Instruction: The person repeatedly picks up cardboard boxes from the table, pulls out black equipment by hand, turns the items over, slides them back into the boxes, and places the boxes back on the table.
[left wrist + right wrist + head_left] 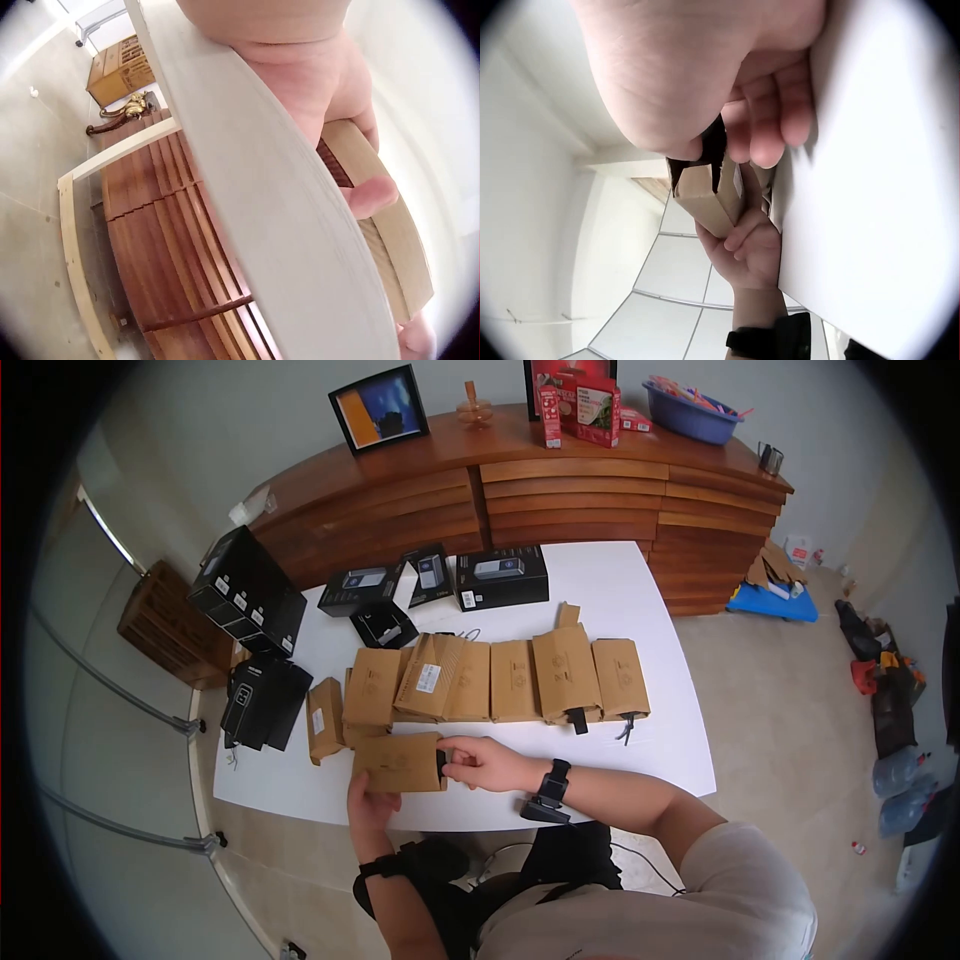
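A flat brown cardboard box (pixel 398 762) lies near the table's front edge. My left hand (pixel 372 805) grips its left lower corner; in the left wrist view the thumb of that hand (pixel 337 90) rests along the box (pixel 409 255). At the box's right end my right hand (pixel 490 764) pinches a black piece (pixel 442 763) at the opening. The right wrist view shows the right hand (pixel 705 75) over the black piece (pixel 714 142) in the open end of the box (pixel 709 206), its other fingers curled beside it.
Several brown boxes (pixel 515 680) stand in a row behind. Black boxes (pixel 502 577) stand at the back, with others (pixel 248 592) at the left. The white table (pixel 660 760) has its front edge by the body; a wooden cabinet (pixel 570 490) is beyond.
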Action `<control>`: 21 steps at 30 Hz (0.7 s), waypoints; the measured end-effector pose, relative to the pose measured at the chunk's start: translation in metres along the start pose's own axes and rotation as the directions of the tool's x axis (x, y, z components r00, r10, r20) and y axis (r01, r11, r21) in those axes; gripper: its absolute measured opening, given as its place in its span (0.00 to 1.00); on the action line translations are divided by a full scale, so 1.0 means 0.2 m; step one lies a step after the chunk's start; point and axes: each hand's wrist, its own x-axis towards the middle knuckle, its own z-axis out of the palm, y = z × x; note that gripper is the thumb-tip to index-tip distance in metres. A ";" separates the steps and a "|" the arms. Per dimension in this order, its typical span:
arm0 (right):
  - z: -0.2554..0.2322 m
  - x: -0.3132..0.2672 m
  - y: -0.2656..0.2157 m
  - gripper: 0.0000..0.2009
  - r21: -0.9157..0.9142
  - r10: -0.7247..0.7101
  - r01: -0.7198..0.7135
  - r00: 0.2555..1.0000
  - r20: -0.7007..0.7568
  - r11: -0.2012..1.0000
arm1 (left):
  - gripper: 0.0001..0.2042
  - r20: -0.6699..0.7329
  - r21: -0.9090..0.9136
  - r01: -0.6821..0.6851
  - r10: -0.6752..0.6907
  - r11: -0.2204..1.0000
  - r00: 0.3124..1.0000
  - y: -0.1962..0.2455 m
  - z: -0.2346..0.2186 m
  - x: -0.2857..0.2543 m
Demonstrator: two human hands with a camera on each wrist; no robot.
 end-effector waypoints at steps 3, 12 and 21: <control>-0.02 -0.01 -0.02 0.21 -0.064 0.010 -0.006 0.998 0.059 0.998 | 0.28 -0.010 0.028 -0.001 0.001 1.000 1.000 0.00 0.01 -0.01; -0.02 0.02 -0.03 0.15 -0.188 0.035 -0.032 0.999 0.017 0.982 | 0.28 -0.078 0.083 -0.042 0.048 0.996 0.996 -0.03 0.02 -0.02; -0.11 0.00 -0.09 0.19 -0.551 -0.041 0.083 0.995 0.089 0.830 | 0.26 0.014 0.153 -0.044 0.042 0.987 0.999 0.00 0.06 -0.01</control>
